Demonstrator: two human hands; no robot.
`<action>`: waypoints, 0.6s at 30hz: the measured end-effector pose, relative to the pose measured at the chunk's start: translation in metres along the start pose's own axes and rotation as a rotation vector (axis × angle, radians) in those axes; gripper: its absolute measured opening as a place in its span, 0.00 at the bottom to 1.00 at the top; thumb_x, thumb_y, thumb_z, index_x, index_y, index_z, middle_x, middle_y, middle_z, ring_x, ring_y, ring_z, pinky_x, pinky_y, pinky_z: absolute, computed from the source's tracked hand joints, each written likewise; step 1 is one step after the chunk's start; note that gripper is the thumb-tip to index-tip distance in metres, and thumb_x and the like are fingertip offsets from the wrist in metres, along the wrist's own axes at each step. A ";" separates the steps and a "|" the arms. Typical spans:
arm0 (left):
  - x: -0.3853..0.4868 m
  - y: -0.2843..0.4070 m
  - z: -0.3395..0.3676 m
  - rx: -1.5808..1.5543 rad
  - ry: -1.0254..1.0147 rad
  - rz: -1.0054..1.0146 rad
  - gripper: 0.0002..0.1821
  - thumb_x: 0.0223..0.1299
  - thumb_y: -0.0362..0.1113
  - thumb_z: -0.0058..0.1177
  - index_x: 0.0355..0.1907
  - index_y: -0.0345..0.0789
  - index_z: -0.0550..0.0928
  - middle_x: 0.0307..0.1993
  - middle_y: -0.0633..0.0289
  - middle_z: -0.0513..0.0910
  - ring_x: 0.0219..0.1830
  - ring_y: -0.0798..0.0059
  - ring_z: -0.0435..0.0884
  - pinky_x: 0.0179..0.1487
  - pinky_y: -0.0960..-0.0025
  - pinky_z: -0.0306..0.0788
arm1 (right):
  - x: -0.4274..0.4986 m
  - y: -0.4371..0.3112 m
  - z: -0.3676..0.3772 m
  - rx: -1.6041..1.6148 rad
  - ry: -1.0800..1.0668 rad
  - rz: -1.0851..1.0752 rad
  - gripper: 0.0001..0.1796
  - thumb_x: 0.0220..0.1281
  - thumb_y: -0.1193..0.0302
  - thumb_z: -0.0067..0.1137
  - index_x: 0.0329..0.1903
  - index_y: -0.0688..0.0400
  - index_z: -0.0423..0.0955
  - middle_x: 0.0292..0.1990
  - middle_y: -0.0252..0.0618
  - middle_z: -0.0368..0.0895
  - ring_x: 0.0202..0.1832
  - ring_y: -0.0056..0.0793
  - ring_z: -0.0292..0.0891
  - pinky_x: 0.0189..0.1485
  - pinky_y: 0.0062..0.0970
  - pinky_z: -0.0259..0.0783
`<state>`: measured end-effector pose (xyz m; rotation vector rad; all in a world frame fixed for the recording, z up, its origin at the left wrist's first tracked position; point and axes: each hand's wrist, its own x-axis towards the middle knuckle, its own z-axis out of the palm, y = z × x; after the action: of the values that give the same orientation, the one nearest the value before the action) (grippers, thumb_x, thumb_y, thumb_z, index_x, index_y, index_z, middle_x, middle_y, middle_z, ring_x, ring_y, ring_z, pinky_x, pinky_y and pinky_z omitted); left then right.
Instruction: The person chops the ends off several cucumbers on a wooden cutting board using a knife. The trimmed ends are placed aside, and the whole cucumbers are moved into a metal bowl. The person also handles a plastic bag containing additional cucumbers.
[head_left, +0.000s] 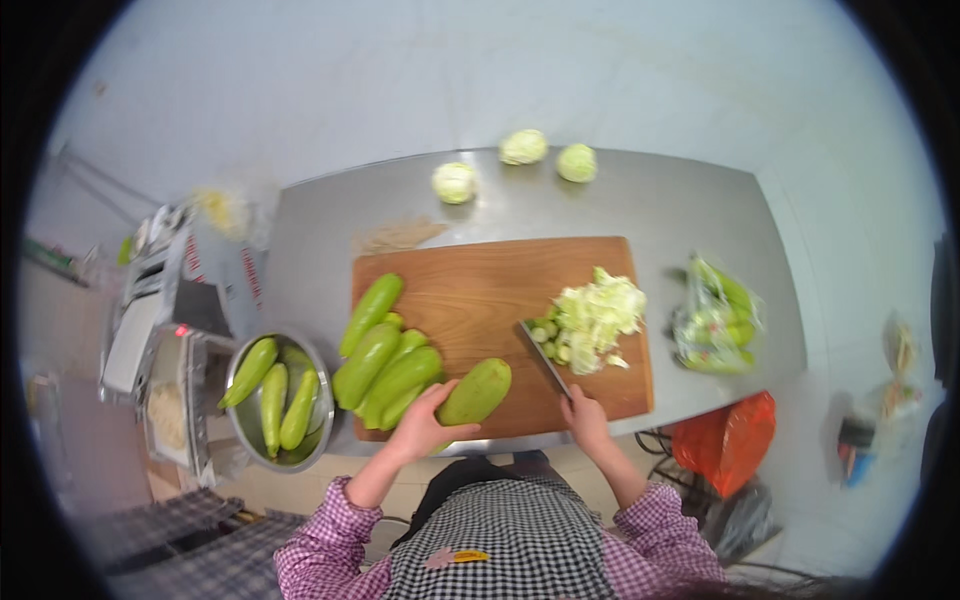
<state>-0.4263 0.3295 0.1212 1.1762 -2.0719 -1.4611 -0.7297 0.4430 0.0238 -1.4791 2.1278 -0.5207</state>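
Note:
My left hand (424, 426) grips a large pale green zucchini (475, 391) over the near edge of a wooden cutting board (472, 300). Several more zucchini (373, 360) lie piled on the board's left side, beside that hand. My right hand (586, 421) holds a kitchen knife (546, 358) by its handle, its blade slanting up and left. Right of the blade, chopped cabbage (604, 315) is heaped against small cut green pieces (546, 334).
A steel bowl (327, 405) with zucchini stands at the left. Cabbage heads (454, 182) sit along the steel table's (675, 202) far side. A clear plastic bag of green vegetables (716, 319) lies at the right. A red plastic bag (731, 442) hangs low beyond the near right edge.

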 end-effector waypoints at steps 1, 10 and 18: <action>0.008 -0.002 0.025 0.054 -0.025 -0.004 0.43 0.48 0.44 0.75 0.66 0.31 0.72 0.46 0.55 0.79 0.51 0.61 0.80 0.54 0.66 0.74 | -0.006 -0.002 -0.006 0.035 0.014 0.003 0.11 0.71 0.64 0.53 0.38 0.57 0.66 0.23 0.55 0.80 0.29 0.60 0.78 0.31 0.55 0.72; 0.045 -0.058 0.106 0.438 0.019 -0.155 0.42 0.46 0.47 0.73 0.64 0.34 0.73 0.48 0.50 0.78 0.49 0.50 0.80 0.50 0.58 0.76 | -0.025 -0.004 -0.053 0.095 -0.043 -0.097 0.11 0.73 0.65 0.51 0.38 0.58 0.65 0.23 0.50 0.78 0.27 0.56 0.78 0.29 0.52 0.72; 0.048 -0.060 0.107 0.473 -0.018 -0.203 0.44 0.46 0.49 0.73 0.65 0.35 0.73 0.50 0.50 0.77 0.53 0.50 0.79 0.53 0.56 0.76 | -0.011 0.015 -0.016 -0.067 -0.078 -0.176 0.11 0.72 0.65 0.53 0.38 0.58 0.65 0.22 0.48 0.79 0.27 0.52 0.79 0.29 0.49 0.73</action>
<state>-0.5019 0.3489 0.0152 1.5898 -2.4531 -1.0856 -0.7478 0.4589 0.0304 -1.7064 1.9844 -0.4501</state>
